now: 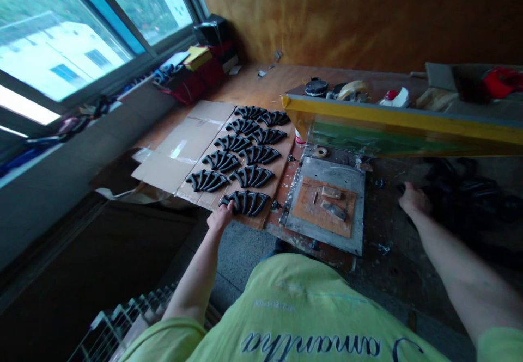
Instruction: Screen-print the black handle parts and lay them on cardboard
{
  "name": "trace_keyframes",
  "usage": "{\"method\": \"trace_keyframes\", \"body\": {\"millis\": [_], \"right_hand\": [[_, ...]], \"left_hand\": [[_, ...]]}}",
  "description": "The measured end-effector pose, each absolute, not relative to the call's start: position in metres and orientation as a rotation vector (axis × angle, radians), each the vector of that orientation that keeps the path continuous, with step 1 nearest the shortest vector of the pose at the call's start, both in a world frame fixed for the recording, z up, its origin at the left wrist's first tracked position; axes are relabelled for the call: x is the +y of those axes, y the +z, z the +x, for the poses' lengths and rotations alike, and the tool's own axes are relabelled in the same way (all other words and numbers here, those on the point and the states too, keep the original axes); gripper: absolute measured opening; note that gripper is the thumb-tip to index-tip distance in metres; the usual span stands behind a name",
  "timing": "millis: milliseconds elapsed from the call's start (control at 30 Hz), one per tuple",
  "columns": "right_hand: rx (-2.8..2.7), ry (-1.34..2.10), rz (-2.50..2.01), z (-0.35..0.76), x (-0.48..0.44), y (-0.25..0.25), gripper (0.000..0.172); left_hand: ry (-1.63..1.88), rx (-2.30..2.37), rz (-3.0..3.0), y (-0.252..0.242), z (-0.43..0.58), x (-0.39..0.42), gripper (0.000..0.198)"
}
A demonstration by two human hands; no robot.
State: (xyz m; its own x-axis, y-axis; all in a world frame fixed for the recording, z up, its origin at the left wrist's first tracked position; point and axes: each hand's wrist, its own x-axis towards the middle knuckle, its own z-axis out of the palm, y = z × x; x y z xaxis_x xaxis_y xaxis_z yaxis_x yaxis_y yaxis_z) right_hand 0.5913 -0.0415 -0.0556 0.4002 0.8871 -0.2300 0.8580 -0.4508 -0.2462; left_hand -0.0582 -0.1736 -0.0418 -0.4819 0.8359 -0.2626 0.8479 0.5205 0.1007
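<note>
My left hand (220,216) pinches the near-left end of a black, fan-shaped ribbed part (248,203). That part lies at the front edge of a flattened cardboard sheet (255,221). Several like it, such as this black ribbed part (251,177), lie behind it in two columns. Far to the right, my right hand (414,200) is closed, with a small dark thing at its fingertips that I cannot make out. Beside that hand is a dark heap of black parts (469,188), its details lost in shadow.
Between my hands is a metal plate (357,231) bearing a brown board (302,209) and small blocks. A yellow-edged frame (368,114) rises over its back. Tape rolls and a cardboard box (441,76) stand behind. A red box (192,84) is near the window; a wire rack (118,318) is lower left.
</note>
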Motion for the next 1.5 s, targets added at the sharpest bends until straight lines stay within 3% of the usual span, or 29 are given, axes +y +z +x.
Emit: {"method": "trace_keyframes", "body": {"millis": [100, 200, 433, 600, 767, 967, 1167, 1300, 1500], "right_hand": [[-1.535, 0.504, -2.634, 0.589, -0.044, -0.045, 0.068], [-1.417, 0.378, -2.434, 0.581, -0.052, -0.031, 0.071], [-0.952, 0.944, -1.587, 0.514, -0.092, -0.008, 0.044], [-1.138, 1.074, -1.463, 0.450, -0.118, -0.011, 0.036], [-1.619, 0.795, -1.408, 0.414, -0.123, -0.026, 0.021], [-1.977, 0.382, -1.460, 0.396, -0.126, -0.032, 0.029], [-2.100, 0.204, -1.394, 0.403, -0.138, -0.022, 0.026], [-2.029, 0.357, -1.308, 0.398, -0.144, -0.011, 0.026], [-2.034, 0.946, -1.181, 0.355, -0.162, 0.009, 0.025]], "left_hand": [[0.138, 2.702, 1.468, -0.054, -0.032, -0.193, 0.056], [0.314, 2.589, 1.779, -0.071, -0.002, -0.210, 0.060], [0.428, 2.495, 1.952, -0.093, 0.011, -0.207, 0.056], [0.493, 2.448, 1.963, -0.112, -0.002, -0.201, 0.053], [0.572, 2.362, 2.011, -0.124, -0.023, -0.187, 0.050], [0.595, 2.240, 2.090, -0.118, -0.042, -0.169, 0.049], [0.654, 2.315, 2.072, -0.111, -0.029, -0.184, 0.066], [0.777, 2.391, 1.975, -0.107, -0.024, -0.203, 0.064], [0.885, 2.628, 1.453, -0.106, -0.045, -0.233, 0.055]]}}
